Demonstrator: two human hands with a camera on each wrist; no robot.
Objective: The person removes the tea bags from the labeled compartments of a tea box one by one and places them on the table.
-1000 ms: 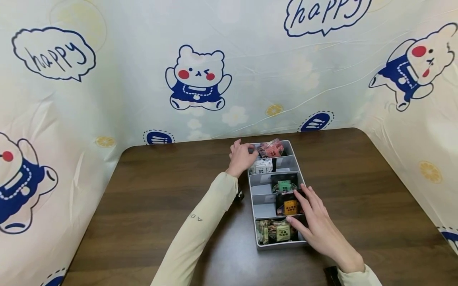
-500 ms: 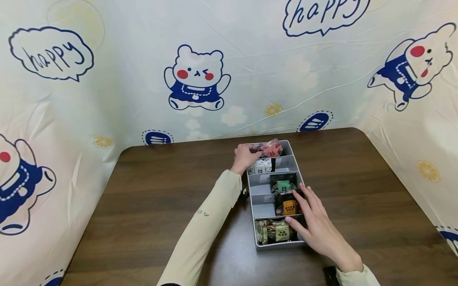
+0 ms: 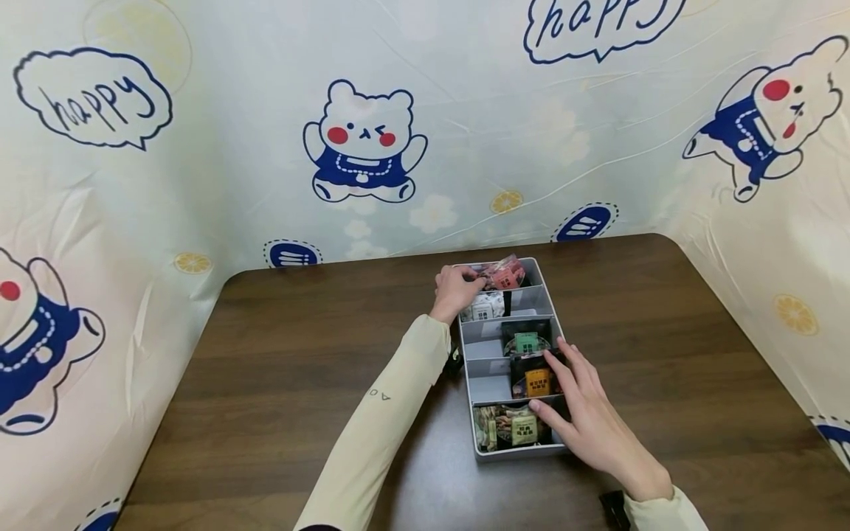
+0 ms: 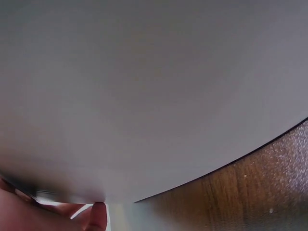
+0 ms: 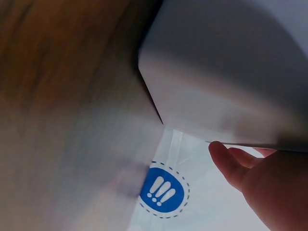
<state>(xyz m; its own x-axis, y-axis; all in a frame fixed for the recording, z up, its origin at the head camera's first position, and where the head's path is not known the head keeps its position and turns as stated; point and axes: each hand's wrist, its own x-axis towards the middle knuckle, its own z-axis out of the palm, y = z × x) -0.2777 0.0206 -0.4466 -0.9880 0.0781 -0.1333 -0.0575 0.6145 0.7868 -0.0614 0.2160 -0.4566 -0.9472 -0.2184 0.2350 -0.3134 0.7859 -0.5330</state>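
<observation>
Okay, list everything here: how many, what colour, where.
Table: one, brown, under the box
Box: one, grey, five compartments, on the table
Pink packets: 1+, pink, farthest compartment
White packets: 1+, white and black, second-farthest compartment
Green-labelled packets: 1+, black and green, middle compartment
Orange-labelled packets: 1+, black and orange, second-nearest compartment
Yellow-labelled packets: 1+, yellow-green, nearest compartment
Backdrop: 1+, pale with blue prints, behind the table
Wrist gear: two, black, by the cuffs
Sleeves: two, cream, forearms
Left hand: one, bare, box's far left corner
Right hand: one, bare, box's right rim
</observation>
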